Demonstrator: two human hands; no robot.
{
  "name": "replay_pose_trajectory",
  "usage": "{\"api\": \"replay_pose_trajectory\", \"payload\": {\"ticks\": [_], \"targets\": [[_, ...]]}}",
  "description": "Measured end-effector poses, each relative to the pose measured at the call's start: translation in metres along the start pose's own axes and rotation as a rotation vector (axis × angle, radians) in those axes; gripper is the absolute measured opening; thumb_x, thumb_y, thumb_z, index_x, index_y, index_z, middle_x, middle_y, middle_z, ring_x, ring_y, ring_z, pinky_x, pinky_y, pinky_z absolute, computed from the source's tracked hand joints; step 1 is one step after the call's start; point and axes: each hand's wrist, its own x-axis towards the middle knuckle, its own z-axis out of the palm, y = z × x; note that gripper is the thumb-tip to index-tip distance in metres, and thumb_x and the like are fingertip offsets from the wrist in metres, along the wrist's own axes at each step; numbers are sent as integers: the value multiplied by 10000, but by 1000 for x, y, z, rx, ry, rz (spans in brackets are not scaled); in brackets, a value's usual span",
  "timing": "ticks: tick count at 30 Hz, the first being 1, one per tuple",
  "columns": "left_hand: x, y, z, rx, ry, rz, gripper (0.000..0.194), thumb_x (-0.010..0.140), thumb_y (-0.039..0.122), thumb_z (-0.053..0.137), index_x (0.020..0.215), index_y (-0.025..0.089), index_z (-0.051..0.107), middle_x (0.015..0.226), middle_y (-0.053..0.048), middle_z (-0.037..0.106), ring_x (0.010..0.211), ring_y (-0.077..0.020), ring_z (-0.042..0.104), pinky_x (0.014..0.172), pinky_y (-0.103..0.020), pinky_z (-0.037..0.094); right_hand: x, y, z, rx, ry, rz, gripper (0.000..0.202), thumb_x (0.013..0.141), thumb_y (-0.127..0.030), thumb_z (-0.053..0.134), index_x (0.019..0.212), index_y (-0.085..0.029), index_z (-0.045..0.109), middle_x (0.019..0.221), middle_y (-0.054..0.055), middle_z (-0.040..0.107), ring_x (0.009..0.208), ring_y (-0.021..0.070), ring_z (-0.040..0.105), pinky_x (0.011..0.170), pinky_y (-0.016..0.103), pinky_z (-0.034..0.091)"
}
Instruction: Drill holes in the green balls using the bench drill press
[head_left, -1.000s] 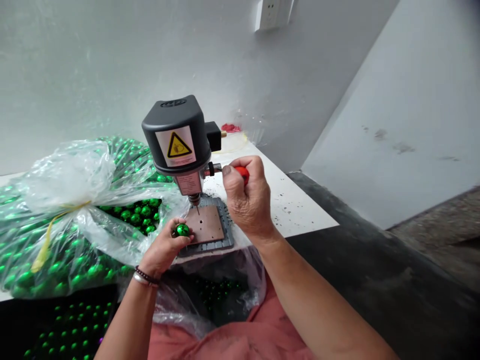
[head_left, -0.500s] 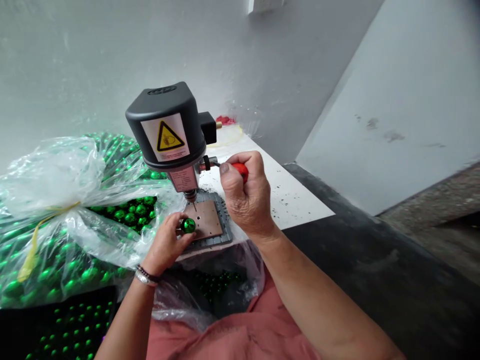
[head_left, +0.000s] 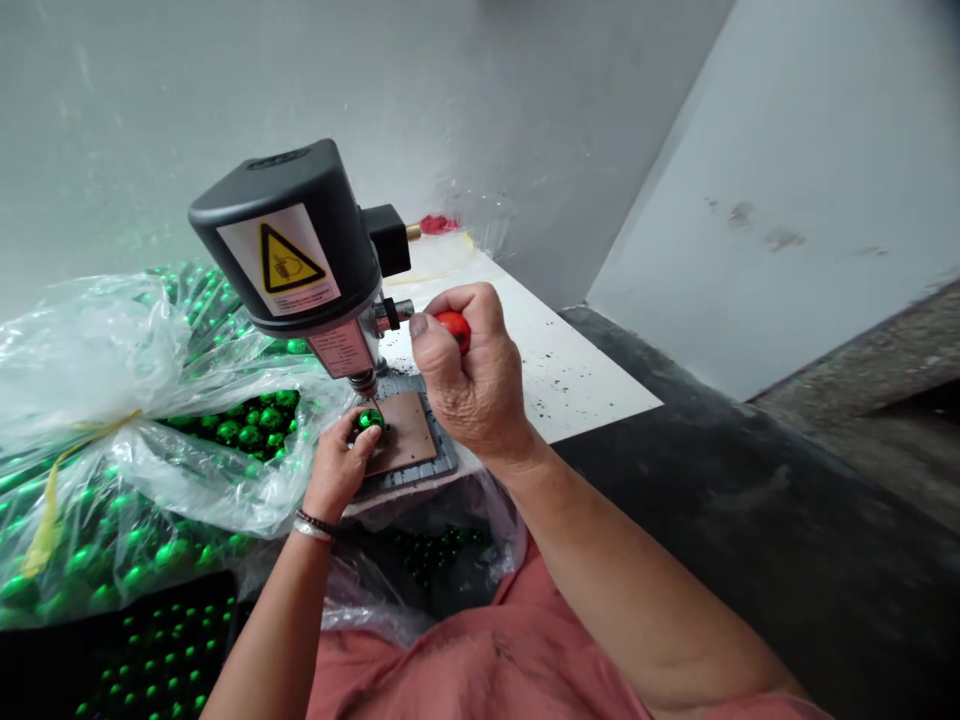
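A shiny green ball [head_left: 370, 419] is pinched between the thumb and fingers of my left hand [head_left: 341, 462]. It sits under the bit of a small drill press [head_left: 289, 240], whose dark head carries a yellow warning sticker. Whether the bit touches the ball I cannot tell. My right hand [head_left: 476, 375] is closed round the red knob [head_left: 455, 330] of the press's lever, to the right of the head. Beneath the ball lies a brown board [head_left: 411, 432] on the grey slotted base [head_left: 442, 455] of the press.
Clear plastic bags [head_left: 97, 350] full of green balls lie at the left. A black tray [head_left: 67, 650] with more green balls is at lower left, and an open bag [head_left: 450, 540] hangs before my lap. Dark shavings dot the white table [head_left: 585, 385].
My left hand has moved the green ball away from me, under the drill bit. My right hand stays on the lever knob, slightly turned. The view has shifted, so the press appears further left.
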Motion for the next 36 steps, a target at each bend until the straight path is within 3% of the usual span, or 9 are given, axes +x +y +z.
{"api": "replay_pose_trajectory", "payload": {"ticks": [8, 14, 25, 36], "targets": [[3, 3, 3, 51, 25, -28, 405, 792, 373, 542, 1139, 188, 637, 952, -27, 707, 872, -192, 616, 800, -290, 456, -1, 2, -2, -3, -16, -11, 193, 848, -386, 490, 832, -194, 472, 621, -83, 461, 506, 8, 414, 506, 146, 435], [6, 16, 4, 184, 57, -20, 358, 745, 344, 614, 1071, 218, 687, 910, -39, 710, 874, -211, 600, 812, -315, 448, -1, 2, -1, -13, -11, -22, 174, 847, -364, 493, 833, -192, 474, 654, -76, 482, 533, 8, 431, 522, 146, 441], [7, 17, 6, 337, 62, -47, 380, 751, 371, 660, 1098, 218, 688, 1048, -71, 709, 1023, -256, 605, 911, -382, 419, -8, 5, -3, -78, 17, -30, 140, 822, -321, 531, 814, -188, 490, 627, -77, 502, 537, 10, 458, 561, 157, 440], [5, 18, 8, 358, 71, -44, 420, 771, 352, 659, 1158, 189, 667, 1061, -91, 713, 1041, -271, 608, 963, -403, 406, -21, 20, 1, -158, 67, -190, 66, 837, -256, 483, 829, -192, 467, 625, -65, 484, 488, 16, 422, 495, 158, 393]]}}
